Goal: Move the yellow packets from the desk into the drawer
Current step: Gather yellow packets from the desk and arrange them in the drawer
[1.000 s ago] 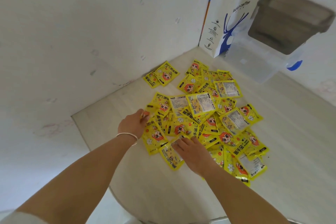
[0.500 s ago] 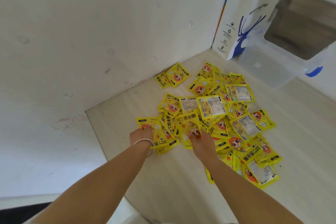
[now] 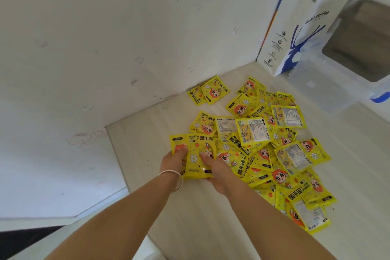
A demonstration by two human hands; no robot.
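Note:
Several yellow hand-warmer packets lie in a loose heap on the pale wooden desk. At the heap's near left corner, a small stack of packets is held from both sides. My left hand, with a silver bangle on the wrist, grips the stack's left edge, thumb on top. My right hand grips its right edge, thumb on the top packet. Two more packets lie apart near the wall. No drawer is in view.
A white paper coffee bag stands in the back right corner against the wall. Beside it sits a clear plastic box with a brown bin over it. The white wall runs along the desk's left side.
Both hands have drawn together from spread positions on the heap's left edge. They now clasp a stack of packets between them. The camera has shifted left.

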